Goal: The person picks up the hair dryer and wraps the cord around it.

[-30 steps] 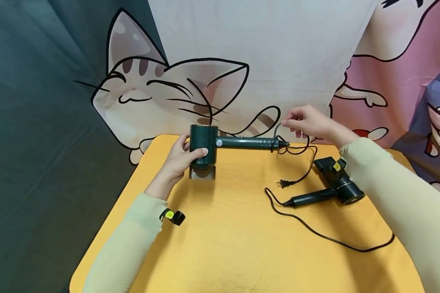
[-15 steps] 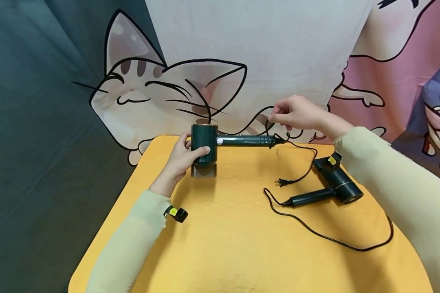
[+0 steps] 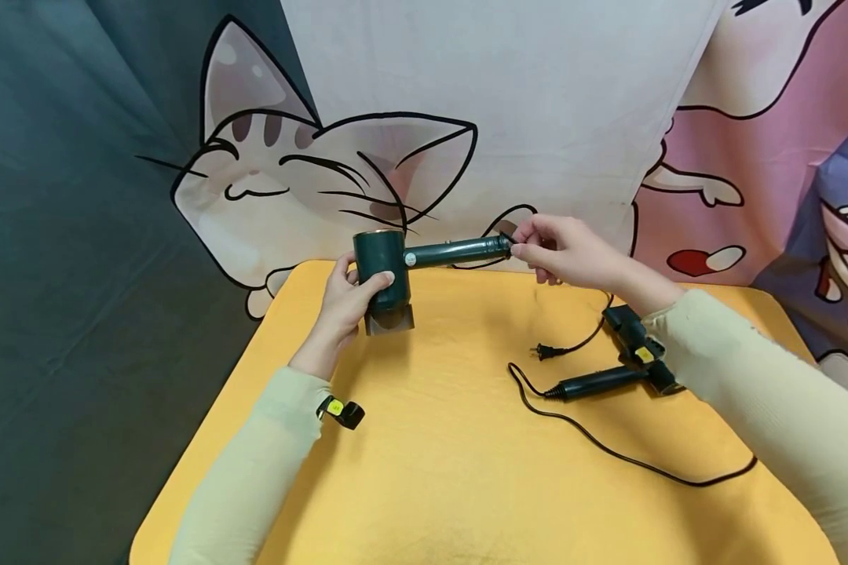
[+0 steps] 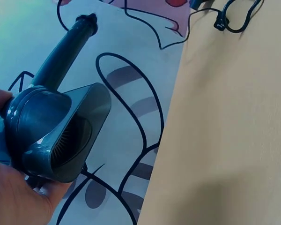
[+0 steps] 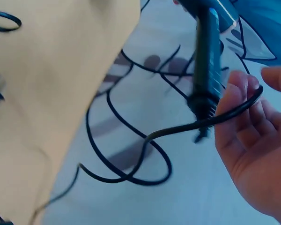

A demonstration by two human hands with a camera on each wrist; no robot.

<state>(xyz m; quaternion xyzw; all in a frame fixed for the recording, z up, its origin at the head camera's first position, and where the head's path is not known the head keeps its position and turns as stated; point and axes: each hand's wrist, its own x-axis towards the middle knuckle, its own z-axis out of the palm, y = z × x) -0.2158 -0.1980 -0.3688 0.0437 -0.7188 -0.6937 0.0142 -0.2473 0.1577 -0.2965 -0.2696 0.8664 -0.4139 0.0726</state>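
Observation:
In the head view my left hand (image 3: pixel 342 304) grips the barrel of a dark green hair dryer (image 3: pixel 381 267), its thumb across the front. The dryer is held up near the table's far edge, its handle pointing right and slightly up. A flat nozzle (image 4: pixel 96 112) faces the left wrist camera. My right hand (image 3: pixel 572 253), just beyond the handle's end, pinches the dryer's black power cord (image 5: pixel 178 129). Some cord hangs in loose loops below it in the right wrist view. The two-pin plug (image 3: pixel 550 352) lies on the table.
A second dark hair dryer (image 3: pixel 597 383) lies at the table's right, partly hidden by my right forearm. Its cord (image 3: pixel 608 450) curves toward the front right. The yellow table (image 3: pixel 424 471) meets a cartoon-printed cloth backdrop (image 3: pixel 537 118) at the back.
My right hand has risen, then come down and left to the handle's end with the cord. The held dryer has shifted slightly up and left, its handle end tilting upward.

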